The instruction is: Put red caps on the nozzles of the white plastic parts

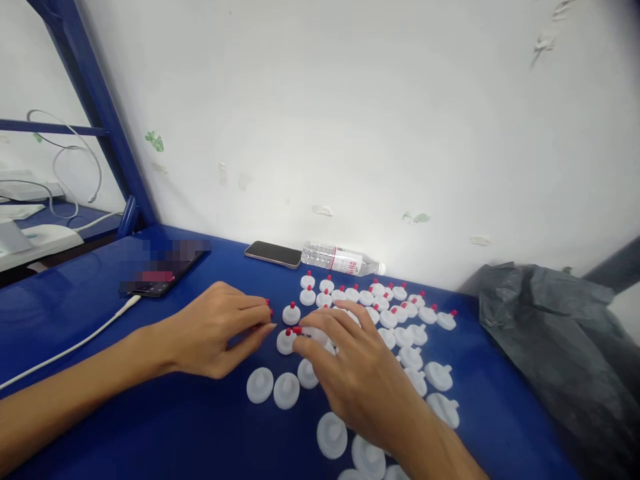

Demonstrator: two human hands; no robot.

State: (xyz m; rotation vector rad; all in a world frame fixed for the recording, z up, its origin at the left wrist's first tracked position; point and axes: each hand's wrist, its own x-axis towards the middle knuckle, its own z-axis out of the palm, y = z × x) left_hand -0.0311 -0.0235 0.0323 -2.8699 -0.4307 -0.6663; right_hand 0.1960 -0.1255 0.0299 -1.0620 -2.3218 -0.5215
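My left hand (220, 330) is closed, its fingertips pinched together, with small red caps (268, 303) showing at the ends of the fingers. To its right, my right hand (350, 360) curls round a white spouted lid (314, 335), whose red tip points left toward my left hand. Just beside it stands another white lid (287, 342) topped with a red cap. Many capped lids (367, 297) stand in a cluster beyond my right hand. Uncapped lids (286, 391) lie nearer to me; some are partly hidden under my right hand and forearm.
A clear plastic bottle (345, 260) lies along the wall beside a phone (273, 254). Another phone (165, 273) with a white cable (95, 342) is on the left of the blue table (165, 427). A dark plastic bag (550, 333) occupies the right side.
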